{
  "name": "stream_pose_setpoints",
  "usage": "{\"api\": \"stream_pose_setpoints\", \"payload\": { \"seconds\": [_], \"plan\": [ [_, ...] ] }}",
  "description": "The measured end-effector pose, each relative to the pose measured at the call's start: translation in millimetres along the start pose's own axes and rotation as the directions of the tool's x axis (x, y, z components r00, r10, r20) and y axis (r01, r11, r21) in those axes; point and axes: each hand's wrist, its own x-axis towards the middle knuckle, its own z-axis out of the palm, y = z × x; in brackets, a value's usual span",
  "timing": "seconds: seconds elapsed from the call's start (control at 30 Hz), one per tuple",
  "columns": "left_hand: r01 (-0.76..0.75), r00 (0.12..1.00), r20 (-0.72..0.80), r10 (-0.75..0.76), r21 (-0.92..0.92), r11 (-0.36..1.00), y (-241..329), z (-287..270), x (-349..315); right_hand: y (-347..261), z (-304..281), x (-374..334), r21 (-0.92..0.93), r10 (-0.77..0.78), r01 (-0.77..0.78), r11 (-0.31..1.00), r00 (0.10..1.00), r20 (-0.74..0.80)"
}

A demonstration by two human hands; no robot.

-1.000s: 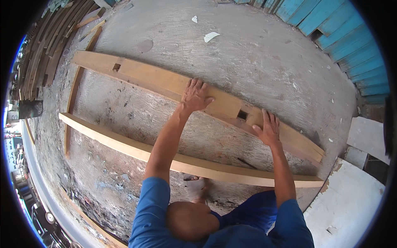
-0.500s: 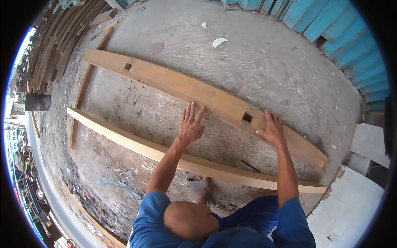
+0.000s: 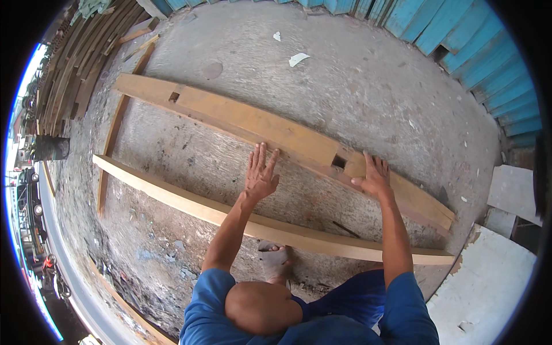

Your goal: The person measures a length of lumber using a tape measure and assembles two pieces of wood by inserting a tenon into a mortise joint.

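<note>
A long, thick wooden beam (image 3: 247, 121) lies across the concrete floor, with a square hole near each end. My left hand (image 3: 262, 174) is open, its fingers spread, and the fingertips touch the beam's near edge around its middle. Farther right, my right hand (image 3: 375, 177) rests on the beam just beyond the right-hand hole (image 3: 339, 161). Its fingers stretch over the top face, and the thumb stands apart toward the hole. Closer to me runs a paler, narrower beam (image 3: 172, 194), passing beneath both forearms.
Under the beams' left ends is a wooden crosspiece (image 3: 111, 135). A thin dark rod (image 3: 346, 230) lies between the beams, and my foot (image 3: 275, 260) is beside the paler one. Stacked planks (image 3: 80, 54) stand at far left, white slabs (image 3: 483, 282) at right, blue metal sheeting (image 3: 489, 63) behind.
The whole view has shifted slightly. Both hands keep their places on the beam, and the beams show no clear movement over the floor. Vehicles on the street at left have changed position.
</note>
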Motion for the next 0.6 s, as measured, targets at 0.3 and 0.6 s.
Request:
{"api": "stream_pose_setpoints", "payload": {
  "seconds": [0.3, 0.6],
  "plan": [
    [0.015, 0.999, -0.044, -0.018, -0.07, 0.997, -14, -13, -5, -4, -7, 4, 0.015, 0.031, -0.032, 0.999, 0.996, 0.088],
    [0.264, 0.962, -0.031, -0.27, -0.135, 0.955, -29, -13, -19, -3, -25, 20, 0.041, -0.019, 0.011, 0.999, 0.977, 0.211]
  ]
}}
